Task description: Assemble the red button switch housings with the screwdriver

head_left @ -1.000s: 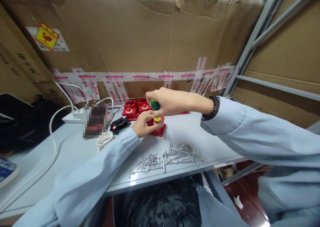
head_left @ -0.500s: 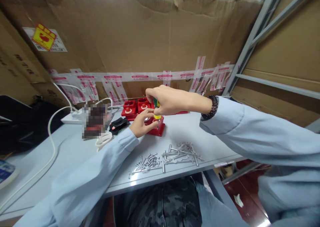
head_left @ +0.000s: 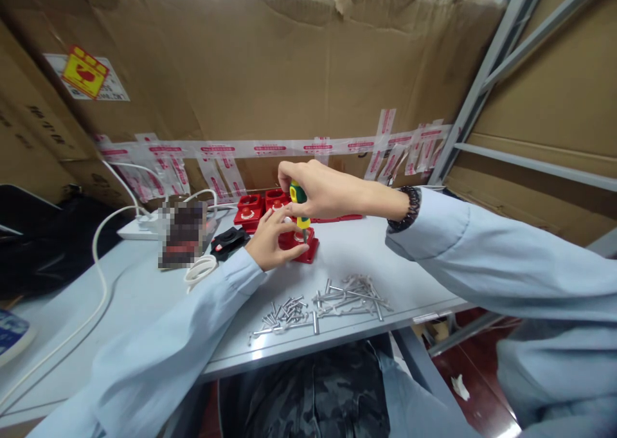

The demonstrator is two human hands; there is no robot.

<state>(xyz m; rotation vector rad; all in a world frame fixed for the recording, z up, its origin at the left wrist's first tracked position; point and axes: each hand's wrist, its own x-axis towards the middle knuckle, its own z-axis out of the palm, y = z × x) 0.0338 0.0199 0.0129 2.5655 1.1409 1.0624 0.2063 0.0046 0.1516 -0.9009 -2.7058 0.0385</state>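
Observation:
My right hand (head_left: 318,188) is closed around the green and yellow handle of a screwdriver (head_left: 303,222). The screwdriver points down, its tip at a red plastic housing (head_left: 308,253) on the table. My left hand (head_left: 270,240) holds the housing from the left side, thumb along the front and fingers behind; part of the housing is hidden by this hand. Nearer the table edge lie a pile of small screws (head_left: 288,310) and a heap of metal rods with pale flat pieces (head_left: 351,295).
More red housings (head_left: 248,214) stand behind my left hand. To the left are a black pouch-like item (head_left: 229,242), a coiled white cable (head_left: 201,269) and a power strip (head_left: 139,227). A cardboard wall (head_left: 270,71) closes the back; a metal rack (head_left: 486,78) rises at right.
My right hand has shifted slightly up and left, and more of the screwdriver's handle and shaft shows. My left fingertips have drawn back from the screwdriver's tip, with the thumb lower on the housing.

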